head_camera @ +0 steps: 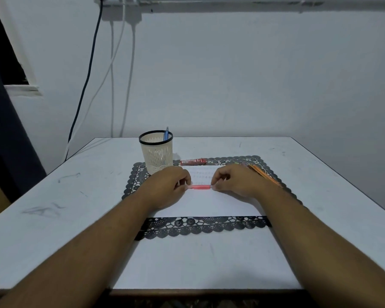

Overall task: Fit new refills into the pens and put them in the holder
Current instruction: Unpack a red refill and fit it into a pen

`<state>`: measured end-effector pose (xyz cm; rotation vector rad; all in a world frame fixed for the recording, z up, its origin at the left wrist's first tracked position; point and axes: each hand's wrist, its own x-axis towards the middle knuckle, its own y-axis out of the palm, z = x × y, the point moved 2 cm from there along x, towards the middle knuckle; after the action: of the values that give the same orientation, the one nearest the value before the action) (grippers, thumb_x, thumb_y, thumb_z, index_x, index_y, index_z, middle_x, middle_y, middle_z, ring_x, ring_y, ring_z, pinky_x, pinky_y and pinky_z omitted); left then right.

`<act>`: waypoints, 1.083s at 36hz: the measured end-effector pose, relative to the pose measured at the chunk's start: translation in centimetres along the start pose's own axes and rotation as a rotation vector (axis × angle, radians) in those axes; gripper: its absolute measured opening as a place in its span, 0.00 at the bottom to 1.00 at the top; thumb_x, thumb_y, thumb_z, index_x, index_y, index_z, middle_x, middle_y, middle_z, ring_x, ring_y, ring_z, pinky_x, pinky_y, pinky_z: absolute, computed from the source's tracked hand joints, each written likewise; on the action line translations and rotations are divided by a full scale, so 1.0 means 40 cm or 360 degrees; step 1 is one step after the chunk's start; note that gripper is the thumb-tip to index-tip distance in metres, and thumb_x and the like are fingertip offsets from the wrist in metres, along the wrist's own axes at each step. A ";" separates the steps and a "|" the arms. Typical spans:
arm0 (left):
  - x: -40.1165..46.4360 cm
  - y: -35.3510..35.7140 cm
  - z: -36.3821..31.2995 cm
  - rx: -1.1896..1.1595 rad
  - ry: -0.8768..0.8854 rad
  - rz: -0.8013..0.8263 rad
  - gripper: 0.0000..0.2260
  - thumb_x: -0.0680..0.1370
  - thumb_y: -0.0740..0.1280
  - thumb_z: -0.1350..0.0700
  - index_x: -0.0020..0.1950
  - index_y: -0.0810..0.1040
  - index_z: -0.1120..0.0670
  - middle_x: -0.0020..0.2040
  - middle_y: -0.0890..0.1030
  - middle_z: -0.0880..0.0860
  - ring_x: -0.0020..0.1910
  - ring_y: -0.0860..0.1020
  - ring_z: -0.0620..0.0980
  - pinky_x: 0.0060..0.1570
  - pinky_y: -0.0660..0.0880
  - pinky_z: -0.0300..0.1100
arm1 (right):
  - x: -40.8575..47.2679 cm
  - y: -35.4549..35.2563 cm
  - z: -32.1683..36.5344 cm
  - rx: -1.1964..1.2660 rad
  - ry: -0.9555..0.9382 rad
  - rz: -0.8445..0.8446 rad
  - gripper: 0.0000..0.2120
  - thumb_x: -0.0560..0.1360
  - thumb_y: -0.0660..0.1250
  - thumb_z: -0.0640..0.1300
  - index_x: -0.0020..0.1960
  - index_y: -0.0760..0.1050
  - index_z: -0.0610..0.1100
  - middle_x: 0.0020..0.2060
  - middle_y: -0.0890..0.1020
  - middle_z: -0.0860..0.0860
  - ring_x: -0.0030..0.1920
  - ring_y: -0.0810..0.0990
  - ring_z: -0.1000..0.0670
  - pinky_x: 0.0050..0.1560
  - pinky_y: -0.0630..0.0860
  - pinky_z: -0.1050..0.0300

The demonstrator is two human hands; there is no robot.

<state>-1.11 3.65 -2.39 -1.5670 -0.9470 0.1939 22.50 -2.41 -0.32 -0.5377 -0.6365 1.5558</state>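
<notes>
White table (76, 196) bears holder (157, 154) with blue pen (166, 134); both hands' fingers (183, 182) pinch pink pen (201, 187).

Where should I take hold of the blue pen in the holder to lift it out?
Pinch the blue pen at its exposed top end, coming from above. It stands nearly upright against the far right of the holder rim, and only that end clears the rim; the rest is walled in, so a side approach looks blocked.
</notes>
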 end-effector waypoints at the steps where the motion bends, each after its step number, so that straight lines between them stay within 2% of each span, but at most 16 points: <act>1: 0.000 0.000 0.000 -0.0003 -0.0001 0.0006 0.03 0.80 0.68 0.54 0.52 0.80 0.47 0.47 0.78 0.42 0.46 0.74 0.40 0.45 0.74 0.41 | 0.003 0.004 0.000 -0.0010 -0.0013 0.0001 0.02 0.75 0.77 0.40 0.46 0.86 0.46 0.41 0.85 0.45 0.36 0.78 0.59 0.36 0.72 0.71; 6: 0.002 0.001 0.003 -0.0018 -0.0003 0.0021 0.03 0.81 0.68 0.54 0.52 0.80 0.47 0.48 0.78 0.41 0.47 0.74 0.39 0.45 0.73 0.39 | 0.015 0.016 -0.003 -0.0155 -0.0018 -0.0048 0.04 0.76 0.76 0.42 0.44 0.85 0.49 0.41 0.86 0.52 0.38 0.79 0.58 0.35 0.73 0.70; 14: 0.006 0.003 0.009 -0.0024 -0.0003 0.0034 0.02 0.81 0.69 0.54 0.51 0.80 0.46 0.47 0.77 0.40 0.46 0.74 0.38 0.44 0.72 0.38 | 0.013 -0.018 -0.011 -0.0363 0.0083 -0.0124 0.03 0.77 0.75 0.43 0.44 0.84 0.48 0.36 0.82 0.59 0.36 0.77 0.62 0.36 0.68 0.66; 18: 0.004 0.001 0.008 -0.0038 -0.0001 0.0029 0.02 0.81 0.69 0.54 0.51 0.80 0.47 0.46 0.77 0.40 0.45 0.74 0.38 0.43 0.71 0.37 | 0.024 -0.007 -0.010 -0.0305 0.0079 -0.0211 0.03 0.77 0.74 0.42 0.44 0.85 0.46 0.39 0.84 0.58 0.40 0.79 0.60 0.40 0.71 0.62; 21: 0.003 -0.001 0.007 -0.0040 -0.0006 0.0043 0.02 0.80 0.69 0.54 0.52 0.80 0.47 0.46 0.77 0.40 0.45 0.74 0.38 0.42 0.71 0.36 | 0.038 0.024 0.004 -0.0232 0.0039 -0.0208 0.03 0.77 0.74 0.41 0.45 0.85 0.45 0.40 0.85 0.56 0.41 0.81 0.58 0.40 0.72 0.62; 26: 0.004 -0.002 0.000 -0.0045 0.0018 0.0053 0.04 0.80 0.70 0.55 0.52 0.81 0.46 0.45 0.77 0.41 0.44 0.74 0.39 0.42 0.73 0.39 | 0.045 0.059 0.032 -0.0189 -0.0037 -0.0171 0.04 0.77 0.73 0.40 0.45 0.85 0.46 0.36 0.84 0.57 0.38 0.80 0.58 0.41 0.73 0.60; 31: 0.005 -0.003 -0.005 -0.0031 0.0012 0.0063 0.03 0.80 0.69 0.54 0.53 0.80 0.46 0.46 0.77 0.40 0.44 0.74 0.39 0.43 0.73 0.39 | 0.034 0.042 0.023 -0.0065 0.0019 -0.0103 0.06 0.80 0.70 0.39 0.48 0.85 0.47 0.41 0.85 0.56 0.43 0.82 0.57 0.43 0.75 0.63; 34: 0.004 -0.003 -0.005 -0.0039 0.0003 0.0066 0.03 0.81 0.69 0.53 0.53 0.80 0.46 0.47 0.77 0.40 0.45 0.75 0.40 0.43 0.74 0.39 | 0.009 0.005 0.012 0.0119 0.0086 -0.0121 0.05 0.80 0.70 0.35 0.50 0.84 0.40 0.46 0.86 0.47 0.42 0.82 0.58 0.38 0.73 0.73; 39: 0.002 0.000 0.000 -0.0039 -0.0007 0.0057 0.02 0.80 0.69 0.53 0.51 0.80 0.46 0.46 0.77 0.40 0.44 0.75 0.40 0.42 0.74 0.39 | -0.026 -0.028 0.011 0.0255 0.0148 0.0024 0.03 0.76 0.72 0.30 0.49 0.84 0.33 0.38 0.85 0.51 0.35 0.82 0.64 0.36 0.73 0.75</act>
<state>-1.08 3.71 -2.35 -1.6072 -0.9284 0.2119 23.11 -3.45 0.71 -0.4913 -0.4340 1.5707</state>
